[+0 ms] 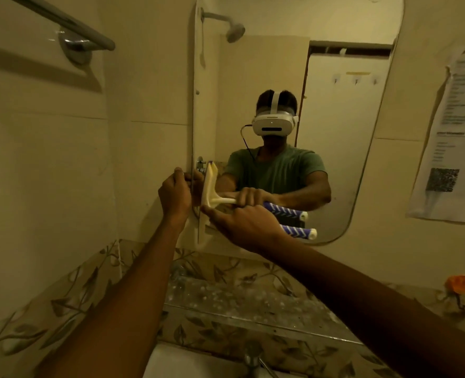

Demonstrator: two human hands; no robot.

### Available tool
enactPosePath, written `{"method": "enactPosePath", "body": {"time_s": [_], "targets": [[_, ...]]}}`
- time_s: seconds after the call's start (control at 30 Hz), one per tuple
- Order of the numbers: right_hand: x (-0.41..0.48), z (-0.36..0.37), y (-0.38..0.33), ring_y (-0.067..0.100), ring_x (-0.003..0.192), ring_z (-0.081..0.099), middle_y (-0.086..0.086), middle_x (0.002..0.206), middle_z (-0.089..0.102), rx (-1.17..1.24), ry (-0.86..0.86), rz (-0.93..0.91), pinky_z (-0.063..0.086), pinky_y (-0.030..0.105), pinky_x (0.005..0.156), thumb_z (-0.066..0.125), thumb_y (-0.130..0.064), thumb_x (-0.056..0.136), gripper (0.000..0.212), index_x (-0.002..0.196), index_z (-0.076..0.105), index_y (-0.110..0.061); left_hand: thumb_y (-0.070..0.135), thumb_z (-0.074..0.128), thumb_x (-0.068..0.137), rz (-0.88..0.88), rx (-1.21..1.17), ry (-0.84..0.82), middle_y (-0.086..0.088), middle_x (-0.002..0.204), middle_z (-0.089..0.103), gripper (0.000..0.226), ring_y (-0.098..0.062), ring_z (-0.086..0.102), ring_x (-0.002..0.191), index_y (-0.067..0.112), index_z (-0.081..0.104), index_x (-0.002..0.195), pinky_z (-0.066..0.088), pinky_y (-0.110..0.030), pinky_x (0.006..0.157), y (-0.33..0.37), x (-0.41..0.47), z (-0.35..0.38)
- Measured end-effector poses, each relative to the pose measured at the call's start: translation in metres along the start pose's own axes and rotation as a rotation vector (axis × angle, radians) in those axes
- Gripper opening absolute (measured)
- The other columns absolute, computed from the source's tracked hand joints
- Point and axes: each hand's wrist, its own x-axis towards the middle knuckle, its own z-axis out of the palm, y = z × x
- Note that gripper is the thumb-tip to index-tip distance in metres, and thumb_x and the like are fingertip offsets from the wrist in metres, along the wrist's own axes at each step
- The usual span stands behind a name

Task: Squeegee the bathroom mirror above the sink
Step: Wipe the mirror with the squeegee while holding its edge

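at centre frame the right hand [246,223] is wrapped around the squeegee [298,231] handle, its blade end set against the lower left edge of the mirror [335,64]. the left hand [174,193] is curled closed, gripping that left edge of the mirror just beside the blade. a sink [193,364] shows at bottom centre.

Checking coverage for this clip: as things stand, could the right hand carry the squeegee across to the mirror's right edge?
Probably yes. The right hand holds the squeegee against the mirror at its left edge, and the glass to the right shows nothing in the way. The left hand is off to the left.
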Motion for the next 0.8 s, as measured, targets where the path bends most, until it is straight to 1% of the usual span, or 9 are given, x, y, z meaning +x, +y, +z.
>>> {"method": "enactPosePath", "body": {"time_s": [0.1,0.23,0.33,0.4,0.47,0.57,0.63,0.73,0.8], "targets": [[-0.002,-0.007,0.006,0.021,0.058,0.055,0.000,0.065,0.050,0.033,0.002,-0.012,0.046,0.033,0.052,0.027,-0.040,0.105,0.053,0.153,0.005,-0.035,0.030,0.032,0.103,0.049,0.035,0.009,-0.007,0.080,0.061,0.041,-0.019,0.056,0.073,0.010,0.060,0.081,0.041,-0.025,0.058,-0.001,0.001,0.000],[-0.059,-0.005,0.051,0.024,0.068,0.061,0.009,0.104,0.065,0.027,-0.032,-0.043,0.052,0.037,0.055,0.025,-0.043,0.103,0.051,0.152,0.012,-0.035,0.027,0.032,0.104,0.117,0.089,0.033,-0.008,0.077,0.059,0.043,-0.020,0.052,0.073,0.008,0.059,0.077,0.033,-0.025,0.064,-0.002,0.003,0.000],[-0.119,-0.004,0.089,0.014,0.049,0.057,0.005,0.083,0.068,-0.062,0.052,-0.021,0.049,0.028,0.038,0.040,-0.042,0.097,0.052,0.147,0.032,-0.031,0.027,0.033,0.104,0.130,0.097,0.030,-0.007,0.074,0.058,0.043,-0.018,0.051,0.070,0.008,0.059,0.075,0.033,-0.025,0.063,-0.002,0.002,-0.001],[-0.144,-0.008,0.098,0.009,0.043,0.049,-0.007,0.064,0.053,-0.099,-0.076,0.063,0.051,0.024,0.040,0.045,-0.043,0.096,0.065,0.150,0.012,-0.036,0.029,0.034,0.103,0.133,0.102,0.011,-0.005,0.071,0.058,0.044,-0.020,0.053,0.069,0.010,0.059,0.073,0.036,-0.026,0.064,-0.001,0.006,-0.003],[-0.152,-0.014,0.097,0.009,0.055,0.054,-0.006,0.068,0.050,-0.079,-0.255,0.131,0.054,0.024,0.055,0.025,-0.048,0.101,0.063,0.144,-0.021,-0.041,0.032,0.034,0.102,0.144,0.113,-0.005,-0.006,0.068,0.059,0.046,-0.023,0.056,0.068,0.011,0.058,0.071,0.040,-0.029,0.064,0.003,0.012,-0.005],[-0.124,-0.018,0.088,0.012,0.063,0.058,-0.003,0.089,0.063,-0.064,-0.169,0.052,0.051,0.025,0.055,0.006,-0.049,0.099,0.054,0.148,-0.015,-0.041,0.037,0.034,0.102,0.201,0.128,0.016,-0.006,0.067,0.061,0.049,-0.024,0.061,0.068,0.011,0.060,0.069,0.049,-0.032,0.065,0.015,0.017,-0.007],[-0.088,-0.021,0.075,0.013,0.064,0.056,0.002,0.098,0.064,-0.070,-0.082,0.013,0.044,0.025,0.050,0.008,-0.047,0.099,0.053,0.151,-0.002,-0.039,0.037,0.035,0.101,0.215,0.065,0.029,0.000,0.065,0.061,0.046,-0.021,0.062,0.069,0.013,0.062,0.071,0.050,-0.031,0.067,0.030,0.022,-0.007],[-0.022,-0.038,0.044,0.023,0.085,0.062,0.012,0.114,0.061,-0.010,-0.051,-0.010,0.055,0.036,0.069,0.021,-0.043,0.103,0.052,0.152,0.004,-0.036,0.036,0.035,0.102,0.236,0.025,0.012,0.002,0.061,0.057,0.046,-0.015,0.057,0.062,0.009,0.063,0.075,0.045,-0.028,0.060,0.051,0.029,-0.002],[0.007,-0.050,0.028,0.036,0.106,0.059,0.019,0.124,0.057,-0.006,-0.025,0.015,0.053,0.048,0.087,0.019,-0.045,0.103,0.051,0.153,0.007,-0.037,0.036,0.033,0.102,0.233,0.054,0.003,0.001,0.064,0.056,0.046,-0.009,0.053,0.058,0.008,0.062,0.078,0.040,-0.021,0.053,0.056,0.031,0.001]]}}
